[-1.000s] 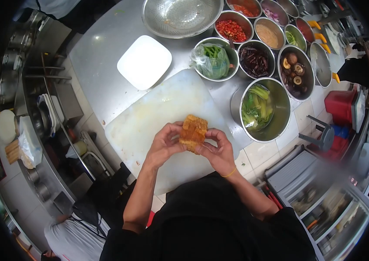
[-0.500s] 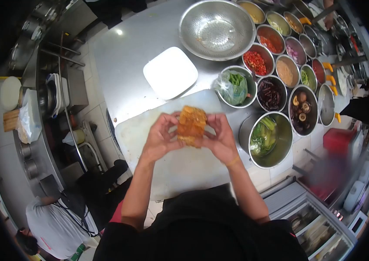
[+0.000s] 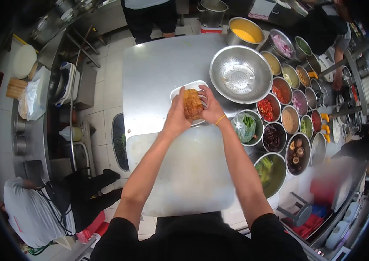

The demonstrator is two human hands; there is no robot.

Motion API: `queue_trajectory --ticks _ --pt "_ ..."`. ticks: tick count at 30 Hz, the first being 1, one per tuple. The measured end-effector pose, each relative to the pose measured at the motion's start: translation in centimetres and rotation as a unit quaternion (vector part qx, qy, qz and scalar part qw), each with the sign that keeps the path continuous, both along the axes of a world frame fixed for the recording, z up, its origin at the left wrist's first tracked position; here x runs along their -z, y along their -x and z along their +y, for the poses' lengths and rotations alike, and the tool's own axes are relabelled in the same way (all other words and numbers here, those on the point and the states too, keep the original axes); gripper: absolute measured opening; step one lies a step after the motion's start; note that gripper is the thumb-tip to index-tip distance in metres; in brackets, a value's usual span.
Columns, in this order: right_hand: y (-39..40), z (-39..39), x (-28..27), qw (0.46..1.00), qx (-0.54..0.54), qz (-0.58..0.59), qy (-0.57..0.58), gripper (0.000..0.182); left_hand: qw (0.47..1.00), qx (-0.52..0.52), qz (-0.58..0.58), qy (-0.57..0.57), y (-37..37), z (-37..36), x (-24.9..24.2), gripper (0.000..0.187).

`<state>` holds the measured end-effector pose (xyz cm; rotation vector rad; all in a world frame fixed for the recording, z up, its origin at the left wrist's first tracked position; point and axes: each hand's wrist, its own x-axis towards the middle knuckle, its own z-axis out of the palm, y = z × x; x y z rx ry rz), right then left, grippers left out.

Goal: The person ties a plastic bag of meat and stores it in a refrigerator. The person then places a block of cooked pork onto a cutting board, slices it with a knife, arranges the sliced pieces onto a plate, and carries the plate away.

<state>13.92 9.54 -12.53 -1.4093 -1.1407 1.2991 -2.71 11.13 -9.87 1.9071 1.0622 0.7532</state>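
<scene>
Between my two hands is a golden-brown block of food (image 3: 192,105), with a rough, browned surface that looks cut into pieces. My left hand (image 3: 177,115) presses its left side, fingers pointing away from me. Against the right side, the fingers of my right hand (image 3: 212,106) curl round it; a yellow band circles that wrist. Directly under the block is a white square plate (image 3: 199,83), mostly covered by the hands and the food. Nearer to me lies a pale cutting board (image 3: 184,169) on the steel table (image 3: 149,69).
A perforated steel colander (image 3: 241,71) stands right of the plate. Beyond it are several steel pots of ingredients, among them chopped red chillies (image 3: 266,109), dried chillies (image 3: 274,135) and mushrooms (image 3: 298,153). A person in grey (image 3: 36,211) is at the lower left; another stands across the table.
Both hands have carried the block forward, away from me, from above the cutting board to the white plate. The camera view has shifted, showing more of the table's far side.
</scene>
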Motion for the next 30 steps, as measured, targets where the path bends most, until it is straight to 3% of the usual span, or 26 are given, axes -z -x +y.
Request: queue_trajectory --ticks 5,7,10,12,13,14,15,16,21,23,24,28,30 --pt "0.5 -0.1 -0.5 0.998 0.003 -0.053 -0.035 0.092 0.996 -0.027 0.083 0.026 -0.9 -1.1 -0.3 0.104" --pt "0.6 -0.2 -1.2 0.992 -0.004 -0.126 -0.031 0.094 0.995 -0.027 0.09 0.025 -0.8 -1.2 -0.6 0.104" --pt "0.9 -1.7 -2.7 0.971 0.051 -0.223 -0.074 0.099 0.996 -0.037 0.035 -0.069 0.4 -1.6 -1.1 0.099" --pt "1.4 -4.1 -4.8 0.97 0.08 -0.206 -0.103 0.098 0.983 -0.128 0.0 -0.133 1.7 -1.6 -0.1 0.088" --pt "1.8 -5.8 -6.2 0.968 0.104 -0.188 -0.129 0.097 0.975 -0.219 -0.024 0.022 1.8 -1.9 0.8 0.076" --pt "2.3 -8.0 -7.6 0.968 0.111 -0.174 -0.146 0.092 0.977 -0.21 -0.029 0.022 2.2 -1.7 0.8 0.076" --pt "3.1 -10.7 -8.9 0.966 0.119 -0.161 -0.162 0.088 0.961 -0.18 -0.049 0.205 2.7 -1.3 0.8 0.069" --pt "3.7 -13.6 -9.7 0.971 0.123 -0.149 -0.143 0.082 0.913 -0.138 -0.062 0.38 2.8 -0.7 0.7 0.063" --pt "5.0 -28.4 -10.4 0.976 0.212 -0.039 -0.01 0.053 0.899 -0.119 -0.19 0.376 1.4 -0.2 4.9 0.044" --pt "4.2 -33.7 -9.5 0.958 0.285 -0.034 0.021 0.051 0.902 -0.108 -0.216 0.358 1.5 -0.4 4.0 0.042" --pt "3.7 -36.3 -8.5 0.946 0.318 -0.008 0.059 0.05 0.899 -0.116 -0.22 0.361 1.9 0.4 5.9 0.04" --pt "0.0 -47.9 -3.4 0.862 0.47 -0.16 0.103 0.034 0.914 -0.128 -0.199 0.329 2.9 0.8 4.9 0.036" --pt "-1.7 -55.0 1.7 0.81 0.539 -0.203 0.115 0.028 0.93 -0.148 -0.193 0.277 3.8 0.4 2.9 0.037"
